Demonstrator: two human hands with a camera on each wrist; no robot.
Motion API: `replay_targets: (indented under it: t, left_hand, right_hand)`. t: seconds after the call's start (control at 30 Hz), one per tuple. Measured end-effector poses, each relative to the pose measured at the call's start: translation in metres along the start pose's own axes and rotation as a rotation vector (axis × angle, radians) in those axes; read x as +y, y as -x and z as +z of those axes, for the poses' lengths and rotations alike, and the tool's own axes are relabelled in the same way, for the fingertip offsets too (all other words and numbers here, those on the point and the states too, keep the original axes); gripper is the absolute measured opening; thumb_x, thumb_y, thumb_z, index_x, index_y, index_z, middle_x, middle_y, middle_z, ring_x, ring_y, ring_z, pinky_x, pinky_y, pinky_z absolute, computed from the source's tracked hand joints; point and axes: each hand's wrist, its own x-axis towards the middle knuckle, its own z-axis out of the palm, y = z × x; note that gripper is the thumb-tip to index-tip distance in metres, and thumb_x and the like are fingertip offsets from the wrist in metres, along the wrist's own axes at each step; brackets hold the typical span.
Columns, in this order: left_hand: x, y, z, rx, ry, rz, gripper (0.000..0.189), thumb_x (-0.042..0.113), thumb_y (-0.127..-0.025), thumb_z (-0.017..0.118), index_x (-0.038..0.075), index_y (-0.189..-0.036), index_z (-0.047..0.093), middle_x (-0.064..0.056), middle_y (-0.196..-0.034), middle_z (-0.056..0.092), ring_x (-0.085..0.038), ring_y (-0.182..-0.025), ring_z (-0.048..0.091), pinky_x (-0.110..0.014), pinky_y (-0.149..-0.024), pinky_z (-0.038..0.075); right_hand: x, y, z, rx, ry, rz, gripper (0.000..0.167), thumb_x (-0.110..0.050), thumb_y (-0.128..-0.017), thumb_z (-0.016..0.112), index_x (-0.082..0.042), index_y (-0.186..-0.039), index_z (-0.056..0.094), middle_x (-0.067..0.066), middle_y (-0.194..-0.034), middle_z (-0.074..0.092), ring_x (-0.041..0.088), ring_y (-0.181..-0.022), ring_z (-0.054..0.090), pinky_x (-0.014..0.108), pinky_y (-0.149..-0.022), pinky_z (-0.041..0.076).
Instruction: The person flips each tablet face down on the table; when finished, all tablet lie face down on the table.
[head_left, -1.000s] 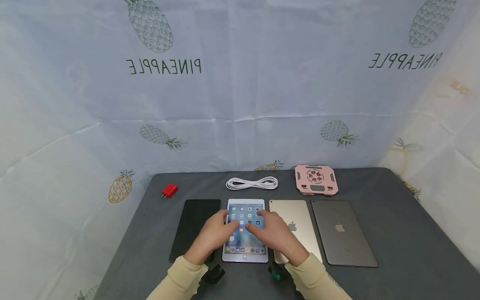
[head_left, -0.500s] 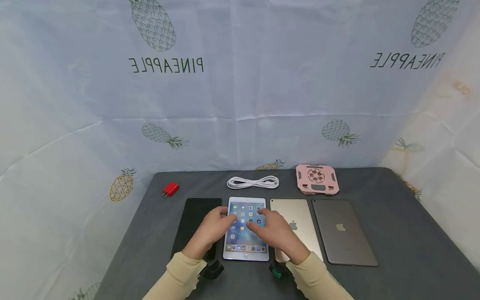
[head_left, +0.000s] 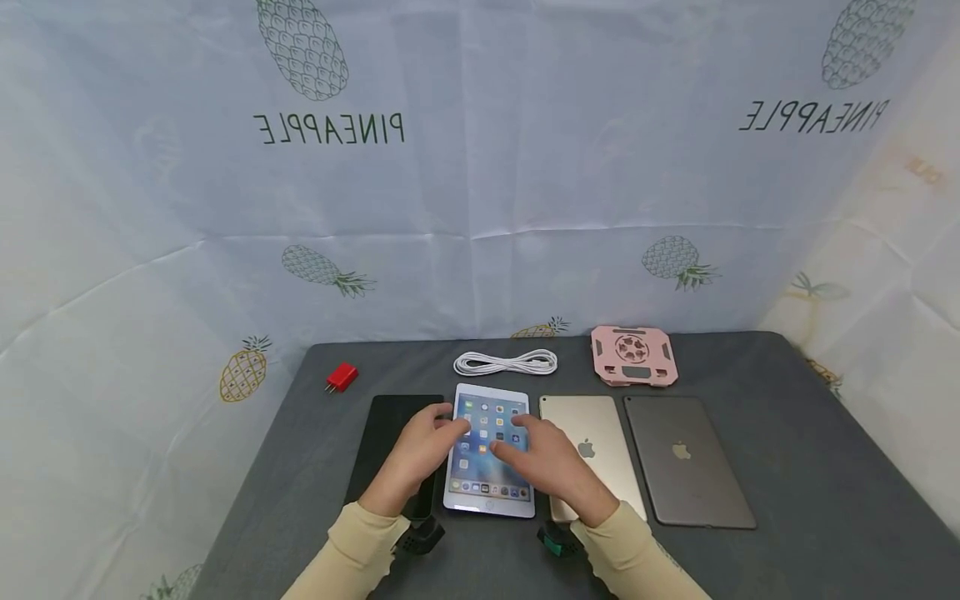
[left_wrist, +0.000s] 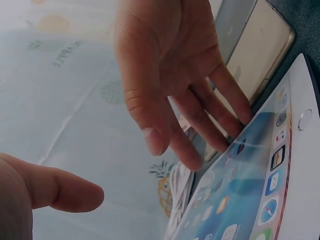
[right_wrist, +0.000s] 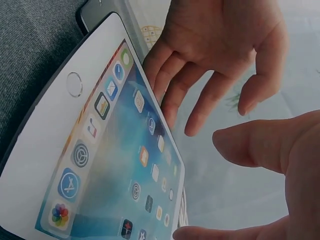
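Note:
A white tablet [head_left: 491, 475] with a lit screen of app icons lies face up between both hands, its top turned slightly left. My left hand [head_left: 422, 444] is at its left edge, thumb over the screen's side; in the right wrist view this left hand [right_wrist: 215, 45] has its fingertips along the tablet's [right_wrist: 120, 150] edge, thumb clear of the glass. At the right edge is my right hand [head_left: 555, 458], thumb and forefinger spread above the screen. The left wrist view shows the right hand's [left_wrist: 175, 60] extended fingers reaching down to the tablet's side.
Left of the white tablet lies a black tablet [head_left: 386, 425], partly under the left arm. A gold tablet [head_left: 588, 421] and a grey tablet [head_left: 682, 467] lie to the right. Behind are a red charger plug [head_left: 342, 377], a coiled white cable [head_left: 506, 363] and a pink slotted plate [head_left: 633, 357].
The white tablet has shifted slightly away from the person and turned a little, its top to the left. The left hand has moved slightly up and left; the right hand has hardly moved.

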Motion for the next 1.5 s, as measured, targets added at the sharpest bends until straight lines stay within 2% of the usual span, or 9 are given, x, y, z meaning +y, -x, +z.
replay_targets:
  t: [0.3, 0.5, 0.7, 0.93, 1.13, 1.37, 1.5]
  left_hand:
    - [0.007, 0.004, -0.008, 0.016, 0.052, 0.018, 0.067, 0.031, -0.101, 0.064, -0.005, -0.157, 0.048, -0.023, -0.142, 0.067, -0.033, -0.121, 0.071, -0.057, -0.108, 0.058]
    - [0.013, 0.008, -0.013, 0.014, 0.077, 0.027, 0.067, 0.029, -0.103, 0.063, -0.005, -0.158, 0.046, -0.025, -0.144, 0.066, -0.034, -0.121, 0.072, -0.056, -0.106, 0.06]
    - [0.017, 0.013, -0.013, 0.03, 0.073, 0.038, 0.063, 0.03, -0.104, 0.062, -0.001, -0.158, 0.049, -0.022, -0.144, 0.067, -0.032, -0.121, 0.072, -0.058, -0.109, 0.057]
    - [0.024, 0.022, -0.014, 0.035, 0.104, 0.084, 0.059, 0.028, -0.105, 0.061, 0.002, -0.157, 0.05, -0.02, -0.144, 0.069, -0.029, -0.119, 0.073, -0.057, -0.109, 0.058]
    - [0.028, 0.029, -0.013, 0.017, 0.145, 0.14, 0.057, 0.027, -0.106, 0.061, 0.005, -0.158, 0.051, -0.019, -0.144, 0.069, -0.03, -0.124, 0.071, -0.057, -0.111, 0.057]
    - [0.026, 0.029, -0.009, -0.006, 0.18, 0.168, 0.055, 0.026, -0.107, 0.062, 0.008, -0.158, 0.051, -0.018, -0.149, 0.067, -0.035, -0.138, 0.065, -0.06, -0.116, 0.051]
    - [0.026, 0.029, -0.007, -0.012, 0.192, 0.183, 0.055, 0.025, -0.107, 0.062, 0.009, -0.158, 0.052, -0.017, -0.151, 0.065, -0.036, -0.142, 0.063, -0.058, -0.117, 0.051]
  right_hand:
    - [-0.001, -0.002, 0.005, -0.021, -0.041, 0.0, 0.069, -0.049, -0.098, 0.073, -0.002, -0.147, 0.062, 0.022, -0.152, 0.063, 0.043, -0.139, 0.062, 0.063, -0.109, 0.055]
    - [-0.002, -0.001, 0.006, -0.035, -0.094, 0.014, 0.082, -0.052, -0.097, 0.073, 0.0, -0.157, 0.051, 0.025, -0.153, 0.061, 0.043, -0.133, 0.067, 0.062, -0.102, 0.06]
    - [-0.004, -0.001, 0.008, -0.061, -0.129, 0.017, 0.086, -0.058, -0.097, 0.071, -0.001, -0.158, 0.049, 0.024, -0.149, 0.064, 0.042, -0.128, 0.069, 0.06, -0.097, 0.063]
    - [-0.006, 0.0, 0.011, -0.081, -0.172, 0.003, 0.087, -0.063, -0.097, 0.069, -0.002, -0.156, 0.052, 0.021, -0.143, 0.068, 0.036, -0.124, 0.07, 0.055, -0.094, 0.065]
    - [-0.006, 0.001, 0.011, -0.094, -0.212, 0.0, 0.087, -0.067, -0.098, 0.065, -0.005, -0.156, 0.053, 0.021, -0.147, 0.066, 0.038, -0.128, 0.069, 0.058, -0.098, 0.063]
    - [-0.005, 0.001, 0.009, -0.15, -0.387, 0.029, 0.096, -0.071, -0.098, 0.063, -0.005, -0.163, 0.042, 0.025, -0.15, 0.061, 0.036, -0.127, 0.069, 0.057, -0.102, 0.062]
    - [-0.005, 0.0, 0.008, -0.178, -0.454, 0.022, 0.095, -0.069, -0.099, 0.062, -0.004, -0.165, 0.039, 0.026, -0.151, 0.059, 0.039, -0.131, 0.067, 0.06, -0.104, 0.06]
